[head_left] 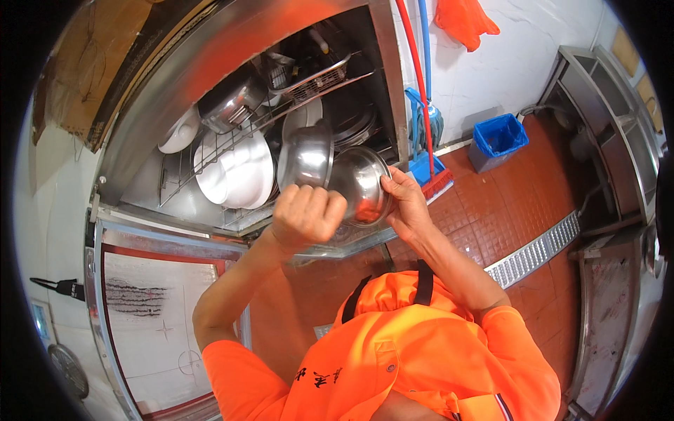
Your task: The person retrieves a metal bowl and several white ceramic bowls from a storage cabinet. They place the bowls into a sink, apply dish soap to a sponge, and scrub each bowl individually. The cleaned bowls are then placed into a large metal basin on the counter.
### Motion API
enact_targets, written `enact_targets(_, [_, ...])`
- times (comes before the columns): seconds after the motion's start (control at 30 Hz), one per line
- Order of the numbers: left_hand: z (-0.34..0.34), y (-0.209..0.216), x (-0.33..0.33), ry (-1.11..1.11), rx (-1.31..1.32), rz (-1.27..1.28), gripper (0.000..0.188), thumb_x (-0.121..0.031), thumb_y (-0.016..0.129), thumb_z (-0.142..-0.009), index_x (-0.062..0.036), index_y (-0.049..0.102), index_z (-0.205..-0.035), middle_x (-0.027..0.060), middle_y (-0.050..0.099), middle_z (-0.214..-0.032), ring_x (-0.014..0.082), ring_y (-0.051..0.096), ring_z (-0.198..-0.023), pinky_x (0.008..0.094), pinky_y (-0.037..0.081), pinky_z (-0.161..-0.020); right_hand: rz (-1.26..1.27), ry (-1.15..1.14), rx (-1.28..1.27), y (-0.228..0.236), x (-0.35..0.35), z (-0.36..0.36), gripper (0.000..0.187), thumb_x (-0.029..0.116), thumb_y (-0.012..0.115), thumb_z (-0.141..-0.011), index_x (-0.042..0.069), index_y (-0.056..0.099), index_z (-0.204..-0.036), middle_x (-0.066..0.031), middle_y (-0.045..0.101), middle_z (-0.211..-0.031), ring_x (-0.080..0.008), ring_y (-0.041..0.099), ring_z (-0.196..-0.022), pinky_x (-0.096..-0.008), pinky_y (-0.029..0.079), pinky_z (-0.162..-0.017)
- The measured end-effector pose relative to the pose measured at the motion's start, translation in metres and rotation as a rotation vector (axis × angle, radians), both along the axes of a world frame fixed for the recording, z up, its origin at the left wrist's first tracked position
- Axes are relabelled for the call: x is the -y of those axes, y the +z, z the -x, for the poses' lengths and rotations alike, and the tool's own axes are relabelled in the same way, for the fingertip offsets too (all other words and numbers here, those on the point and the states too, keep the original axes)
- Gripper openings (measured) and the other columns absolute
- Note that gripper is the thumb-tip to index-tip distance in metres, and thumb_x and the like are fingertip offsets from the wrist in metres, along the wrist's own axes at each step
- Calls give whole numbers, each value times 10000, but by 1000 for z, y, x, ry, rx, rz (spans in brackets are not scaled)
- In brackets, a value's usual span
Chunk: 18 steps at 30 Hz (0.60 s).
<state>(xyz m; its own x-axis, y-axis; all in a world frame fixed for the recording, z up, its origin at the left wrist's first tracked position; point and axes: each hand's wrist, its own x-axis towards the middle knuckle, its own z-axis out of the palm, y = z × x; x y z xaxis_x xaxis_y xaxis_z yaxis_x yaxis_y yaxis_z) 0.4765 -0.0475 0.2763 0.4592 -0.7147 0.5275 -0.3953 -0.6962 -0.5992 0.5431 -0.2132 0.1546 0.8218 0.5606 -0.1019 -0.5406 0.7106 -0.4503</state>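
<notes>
A shiny steel bowl [359,181] is tilted at the front of an open metal cabinet. My right hand [408,205] grips its right rim, thumb on the edge. Just left of this bowl, my left hand [309,216] is closed like a fist, its back towards me; whatever its fingers hold is hidden. Directly above that fist a second steel bowl [309,153] leans on its side, and I cannot tell whether the fist touches it. White bowls [235,172] stand on edge in the wire rack [203,165] to the left.
A steel pot [232,102], a white bowl [184,132] and a wire basket [319,81] fill the cabinet's upper rack. Right of the cabinet stand a red broom [437,184], a mop [432,119] and a blue-lined bin [497,140]. A drain grate [533,249] crosses the tiled floor.
</notes>
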Motion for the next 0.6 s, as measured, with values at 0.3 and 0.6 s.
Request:
enact_targets(0.3, [34, -34, 25, -112, -135, -34, 200, -98, 564, -725, -120, 409, -599, -21, 307, -512, 113, 336, -449, 269, 229, -469, -163, 90, -148, 25, -3, 38, 208, 169, 489, -943, 53, 529, -1111, -58, 617, -1014, -163, 612, -916, -336, 518, -812])
enact_targets(0.6, [44, -54, 37, -242, -270, -78, 181, -126, 542, -779, -69, 570, -948, -20, 386, -599, 95, 414, -522, 242, 285, -506, -263, 134, -209, 24, 8, 53, 309, 182, 562, -900, 8, 538, -1154, -93, 629, -1047, -196, 630, -903, -341, 529, -808])
